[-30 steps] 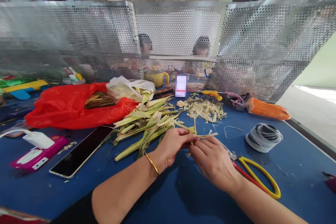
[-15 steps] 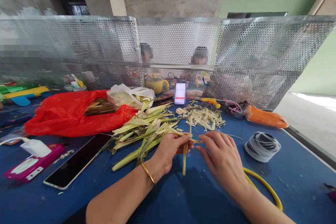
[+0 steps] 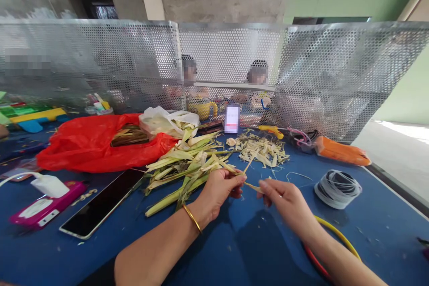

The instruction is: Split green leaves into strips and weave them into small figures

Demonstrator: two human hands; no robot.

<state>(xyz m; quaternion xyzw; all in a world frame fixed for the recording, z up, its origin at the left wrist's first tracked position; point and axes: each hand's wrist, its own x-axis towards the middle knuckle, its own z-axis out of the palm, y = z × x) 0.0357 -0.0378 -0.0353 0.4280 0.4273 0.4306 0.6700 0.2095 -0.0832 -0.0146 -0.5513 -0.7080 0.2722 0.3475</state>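
My left hand (image 3: 217,190), with a gold bangle on the wrist, pinches one end of a thin pale leaf strip (image 3: 248,170) above the blue table (image 3: 234,250). My right hand (image 3: 287,201) pinches the strip's other end, fingers closed, just right of the left. A pile of green and yellow palm leaves (image 3: 186,165) lies right behind my left hand. Yellow-handled scissors (image 3: 338,237) lie under my right forearm, mostly hidden.
A heap of leaf trimmings (image 3: 259,148) lies behind my hands. A red plastic bag (image 3: 87,143), a white bag (image 3: 164,121), a black phone (image 3: 100,203) and a pink device (image 3: 40,208) sit to the left. A coil of band (image 3: 337,182) lies right. Perforated metal screen (image 3: 234,62) with two people behind.
The woven leaf piece is gone from my hands; the hanging strip has been pulled up and stretched between both hands. My right hand closed from spread fingers into a pinch.
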